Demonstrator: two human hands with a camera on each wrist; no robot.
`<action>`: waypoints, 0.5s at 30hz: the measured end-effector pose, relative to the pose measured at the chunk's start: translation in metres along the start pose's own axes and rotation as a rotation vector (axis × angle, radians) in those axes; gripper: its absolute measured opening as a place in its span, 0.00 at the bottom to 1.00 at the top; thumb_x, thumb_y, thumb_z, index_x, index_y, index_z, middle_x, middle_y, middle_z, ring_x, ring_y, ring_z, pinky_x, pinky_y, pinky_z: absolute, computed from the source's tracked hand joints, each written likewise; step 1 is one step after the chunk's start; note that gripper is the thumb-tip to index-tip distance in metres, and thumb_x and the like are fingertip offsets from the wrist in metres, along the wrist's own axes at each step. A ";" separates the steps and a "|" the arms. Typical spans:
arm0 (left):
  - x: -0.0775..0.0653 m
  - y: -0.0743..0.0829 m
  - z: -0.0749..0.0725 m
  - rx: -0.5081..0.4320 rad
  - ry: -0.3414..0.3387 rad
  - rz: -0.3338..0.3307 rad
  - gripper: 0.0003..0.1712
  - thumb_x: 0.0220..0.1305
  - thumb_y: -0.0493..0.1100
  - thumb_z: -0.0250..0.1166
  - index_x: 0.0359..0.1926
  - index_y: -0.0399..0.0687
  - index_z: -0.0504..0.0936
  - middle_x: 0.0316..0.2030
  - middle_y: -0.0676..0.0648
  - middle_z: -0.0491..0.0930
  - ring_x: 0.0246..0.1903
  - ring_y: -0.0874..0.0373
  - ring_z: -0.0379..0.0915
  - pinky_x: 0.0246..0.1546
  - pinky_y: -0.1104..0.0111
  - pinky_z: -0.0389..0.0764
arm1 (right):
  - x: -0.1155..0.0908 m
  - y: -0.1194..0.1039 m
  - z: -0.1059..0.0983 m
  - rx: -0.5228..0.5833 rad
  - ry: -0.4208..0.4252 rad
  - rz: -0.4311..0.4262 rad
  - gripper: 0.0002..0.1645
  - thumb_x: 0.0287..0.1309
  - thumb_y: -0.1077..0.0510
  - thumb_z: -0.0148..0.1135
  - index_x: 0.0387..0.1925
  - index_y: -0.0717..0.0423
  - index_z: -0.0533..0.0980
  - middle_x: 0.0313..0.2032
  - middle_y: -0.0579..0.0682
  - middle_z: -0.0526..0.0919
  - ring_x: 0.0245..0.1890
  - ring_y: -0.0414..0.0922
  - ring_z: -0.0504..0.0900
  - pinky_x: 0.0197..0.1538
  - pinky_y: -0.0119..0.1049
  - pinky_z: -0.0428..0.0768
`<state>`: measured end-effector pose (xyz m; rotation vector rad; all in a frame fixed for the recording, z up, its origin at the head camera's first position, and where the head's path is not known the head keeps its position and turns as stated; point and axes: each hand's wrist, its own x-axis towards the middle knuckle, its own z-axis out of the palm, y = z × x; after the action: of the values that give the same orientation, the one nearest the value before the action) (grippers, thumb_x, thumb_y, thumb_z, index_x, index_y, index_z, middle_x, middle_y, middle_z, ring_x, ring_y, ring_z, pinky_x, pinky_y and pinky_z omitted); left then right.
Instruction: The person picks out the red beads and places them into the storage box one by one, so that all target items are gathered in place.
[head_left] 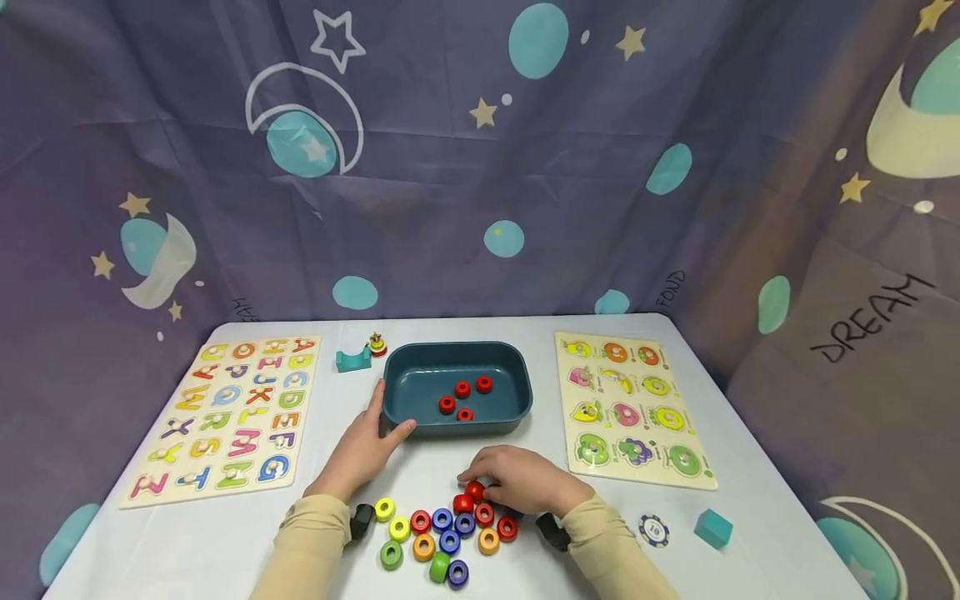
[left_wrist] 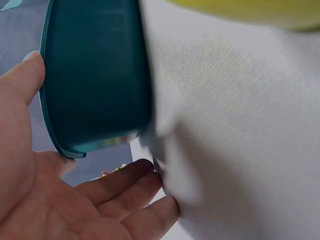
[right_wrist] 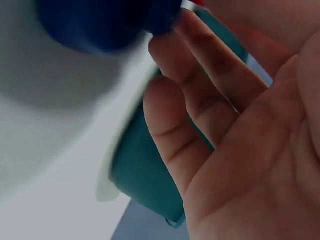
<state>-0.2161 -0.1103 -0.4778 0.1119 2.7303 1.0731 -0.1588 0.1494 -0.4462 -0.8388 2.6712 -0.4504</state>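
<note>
My left hand (head_left: 362,454) rests at the near left corner of a dark teal bin (head_left: 457,430), its thumb by the front wall and its index finger along the left side. In the left wrist view the other fingers stretch loosely below the rim. Several red beads (head_left: 462,389) lie inside the bin. My right hand (head_left: 525,479) pinches a red bead (head_left: 475,491) between thumb and fingers, at the top of a group of loose beads. Around it are more red beads (head_left: 507,528), blue beads (head_left: 449,542), orange beads (head_left: 423,547), yellow beads (head_left: 399,528) and green beads (head_left: 391,555).
An alphabet puzzle board (head_left: 225,417) lies at the left, a fruit puzzle board (head_left: 633,408) at the right. Behind the bin's left side are a teal curved block (head_left: 353,360) and a small ringed toy (head_left: 377,344). A poker chip (head_left: 654,531) and a teal block (head_left: 713,529) sit at front right.
</note>
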 end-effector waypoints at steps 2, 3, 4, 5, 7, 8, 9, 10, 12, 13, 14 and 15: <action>0.000 0.000 -0.001 -0.002 0.000 0.002 0.55 0.62 0.71 0.55 0.76 0.65 0.31 0.73 0.35 0.53 0.71 0.34 0.52 0.66 0.39 0.59 | 0.000 0.000 0.003 -0.018 0.006 0.007 0.17 0.58 0.56 0.66 0.49 0.37 0.82 0.45 0.34 0.82 0.43 0.31 0.77 0.52 0.32 0.79; 0.000 0.000 -0.001 -0.005 0.000 0.002 0.55 0.62 0.71 0.55 0.76 0.66 0.31 0.73 0.35 0.53 0.71 0.35 0.52 0.67 0.39 0.59 | 0.000 0.000 0.004 -0.022 0.021 0.013 0.15 0.57 0.56 0.67 0.47 0.38 0.82 0.43 0.34 0.82 0.41 0.31 0.77 0.51 0.32 0.79; 0.000 0.001 -0.001 -0.007 0.000 0.005 0.55 0.62 0.71 0.55 0.76 0.66 0.31 0.73 0.35 0.53 0.71 0.35 0.52 0.67 0.40 0.59 | 0.000 0.000 0.004 -0.020 0.036 0.021 0.14 0.57 0.56 0.67 0.45 0.39 0.83 0.41 0.34 0.81 0.39 0.31 0.76 0.48 0.30 0.79; 0.000 0.001 -0.001 -0.010 0.000 0.005 0.55 0.62 0.71 0.55 0.76 0.66 0.31 0.73 0.35 0.53 0.71 0.35 0.52 0.67 0.40 0.59 | 0.000 0.000 0.005 -0.012 0.052 0.028 0.13 0.56 0.55 0.68 0.44 0.40 0.82 0.39 0.35 0.81 0.36 0.31 0.75 0.45 0.29 0.78; 0.000 0.001 0.000 -0.009 0.001 0.005 0.55 0.62 0.71 0.55 0.76 0.66 0.31 0.73 0.35 0.53 0.71 0.35 0.52 0.67 0.40 0.59 | 0.001 0.000 0.005 0.015 0.079 0.050 0.11 0.54 0.55 0.69 0.41 0.42 0.81 0.35 0.37 0.80 0.32 0.32 0.72 0.38 0.27 0.75; 0.000 0.000 0.000 -0.006 0.000 0.005 0.55 0.62 0.70 0.55 0.76 0.65 0.31 0.73 0.35 0.53 0.71 0.35 0.52 0.67 0.40 0.59 | 0.001 0.001 0.006 0.035 0.086 0.061 0.11 0.54 0.55 0.69 0.40 0.42 0.79 0.34 0.38 0.79 0.30 0.32 0.71 0.36 0.26 0.74; 0.000 0.000 0.000 -0.004 0.000 0.003 0.55 0.62 0.70 0.55 0.76 0.65 0.31 0.73 0.35 0.53 0.71 0.35 0.53 0.67 0.40 0.59 | 0.002 0.001 0.006 0.061 0.095 0.072 0.12 0.53 0.55 0.69 0.40 0.43 0.78 0.33 0.39 0.78 0.29 0.33 0.70 0.35 0.26 0.73; 0.000 0.000 0.000 -0.002 0.001 0.002 0.55 0.62 0.70 0.56 0.76 0.65 0.31 0.73 0.35 0.53 0.70 0.35 0.53 0.67 0.40 0.59 | 0.002 0.002 0.006 0.087 0.105 0.080 0.13 0.53 0.56 0.69 0.40 0.43 0.77 0.33 0.40 0.78 0.29 0.33 0.70 0.33 0.25 0.72; 0.000 -0.001 0.000 -0.001 0.002 0.002 0.55 0.62 0.69 0.56 0.76 0.65 0.32 0.73 0.35 0.54 0.70 0.35 0.53 0.66 0.39 0.60 | 0.001 0.003 0.006 0.125 0.134 0.082 0.16 0.54 0.56 0.69 0.44 0.43 0.76 0.35 0.40 0.77 0.29 0.34 0.71 0.33 0.25 0.73; 0.000 -0.001 0.000 0.000 0.002 0.003 0.55 0.62 0.70 0.56 0.76 0.65 0.32 0.73 0.34 0.54 0.70 0.35 0.53 0.66 0.39 0.60 | 0.001 0.004 0.006 0.133 0.152 0.075 0.17 0.54 0.56 0.68 0.46 0.44 0.76 0.37 0.40 0.77 0.30 0.34 0.71 0.34 0.24 0.74; 0.000 -0.001 0.000 0.001 0.004 0.004 0.55 0.61 0.71 0.55 0.76 0.65 0.32 0.73 0.35 0.54 0.70 0.35 0.53 0.66 0.39 0.60 | 0.000 0.004 0.006 0.139 0.173 0.066 0.18 0.55 0.56 0.68 0.48 0.44 0.77 0.39 0.39 0.77 0.31 0.34 0.72 0.35 0.24 0.74; 0.001 -0.001 0.001 0.001 0.005 0.004 0.55 0.61 0.72 0.55 0.76 0.65 0.32 0.73 0.35 0.54 0.70 0.35 0.53 0.66 0.40 0.60 | 0.000 0.005 0.005 0.147 0.197 0.052 0.19 0.55 0.57 0.67 0.50 0.44 0.77 0.40 0.38 0.76 0.32 0.35 0.73 0.35 0.24 0.75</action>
<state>-0.2167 -0.1105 -0.4789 0.1147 2.7366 1.0744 -0.1593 0.1520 -0.4524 -0.7135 2.7878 -0.7413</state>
